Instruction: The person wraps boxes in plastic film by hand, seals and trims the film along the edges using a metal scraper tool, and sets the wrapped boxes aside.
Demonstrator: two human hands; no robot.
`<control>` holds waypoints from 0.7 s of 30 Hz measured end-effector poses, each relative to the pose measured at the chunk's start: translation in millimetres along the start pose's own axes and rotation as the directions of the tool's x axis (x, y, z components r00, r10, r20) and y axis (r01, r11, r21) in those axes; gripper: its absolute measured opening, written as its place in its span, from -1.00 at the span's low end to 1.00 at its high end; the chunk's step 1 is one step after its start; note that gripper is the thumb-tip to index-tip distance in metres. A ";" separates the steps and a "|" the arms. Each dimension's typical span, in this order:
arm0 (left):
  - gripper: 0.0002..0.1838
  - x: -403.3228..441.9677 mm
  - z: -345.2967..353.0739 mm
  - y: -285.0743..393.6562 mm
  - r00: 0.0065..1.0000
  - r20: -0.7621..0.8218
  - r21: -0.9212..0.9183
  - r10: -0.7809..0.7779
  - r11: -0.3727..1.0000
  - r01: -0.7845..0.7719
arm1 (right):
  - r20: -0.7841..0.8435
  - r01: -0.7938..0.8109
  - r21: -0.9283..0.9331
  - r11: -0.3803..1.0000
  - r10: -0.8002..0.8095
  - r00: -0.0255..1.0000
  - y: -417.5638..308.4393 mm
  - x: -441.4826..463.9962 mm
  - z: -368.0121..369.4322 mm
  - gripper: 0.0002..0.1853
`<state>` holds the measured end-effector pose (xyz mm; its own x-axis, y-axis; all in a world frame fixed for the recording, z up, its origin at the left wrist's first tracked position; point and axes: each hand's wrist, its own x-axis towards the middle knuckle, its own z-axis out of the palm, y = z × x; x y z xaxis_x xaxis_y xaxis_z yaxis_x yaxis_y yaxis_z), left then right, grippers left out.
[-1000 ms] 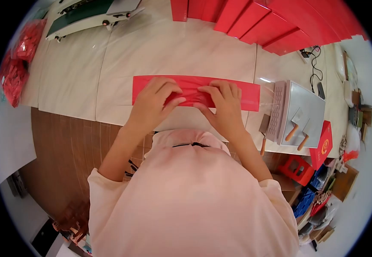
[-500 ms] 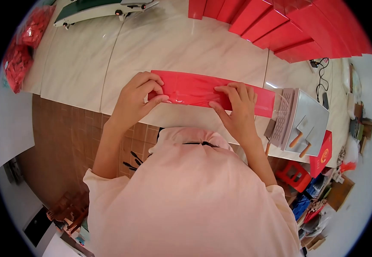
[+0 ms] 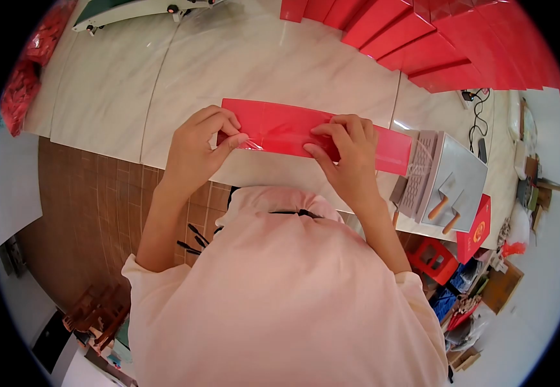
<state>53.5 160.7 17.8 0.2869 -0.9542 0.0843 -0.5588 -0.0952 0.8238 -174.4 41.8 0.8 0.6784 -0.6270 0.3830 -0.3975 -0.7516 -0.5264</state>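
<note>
A long, flat red box [image 3: 280, 119] in loose clear plastic film lies crosswise at the near side of the marble-patterned table [image 3: 209, 77]. My left hand [image 3: 206, 142] is at the box's left end, with thumb and fingers closed on the film [image 3: 252, 144] at the near edge. My right hand [image 3: 348, 145] rests over the right half of the box, its fingers curled on the top and its thumb at the near edge, pinching the film there. The film looks creased between the hands and stretches past the box's right end.
A pale machine with a metal plate [image 3: 464, 184] stands to the right, with two wooden-handled scrapers [image 3: 444, 193] on it. Many red boxes [image 3: 409, 45] are stacked at the back right. A green-belted machine [image 3: 115, 13] and bags of red items [image 3: 19, 90] are at the left.
My right hand has slid slightly left along the box, and the film beneath it looks smoother in the middle. The whole view has shifted a little.
</note>
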 end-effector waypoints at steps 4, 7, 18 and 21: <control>-0.83 -0.8 1.0 2.8 1.000 -0.001 0.008 -0.009 1.000 0.009 | 0.031 0.017 0.012 1.000 -0.018 0.999 -9.3 2.4 4.6 -0.72; -0.83 -6.5 6.8 -4.1 0.997 -0.044 0.094 0.068 0.994 -0.063 | 0.034 0.024 0.036 0.999 -0.025 0.999 -11.6 3.5 6.6 -0.72; -0.83 -16.5 18.5 -13.8 0.920 -0.176 0.290 0.350 0.912 -0.291 | 0.118 0.049 0.135 0.990 -0.065 0.991 1.7 5.3 -11.9 -0.75; -0.85 -13.6 15.7 -8.4 0.958 -0.164 0.168 0.237 0.963 -0.210 | 0.007 0.028 0.091 0.995 -0.028 1.000 22.7 2.5 -27.1 -0.78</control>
<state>42.0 170.0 1.0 0.2697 -0.8899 0.3679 -0.7291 0.0609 0.6817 -198.5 17.7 10.4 0.6934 -0.6041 0.3927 -0.3208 -0.7469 -0.5824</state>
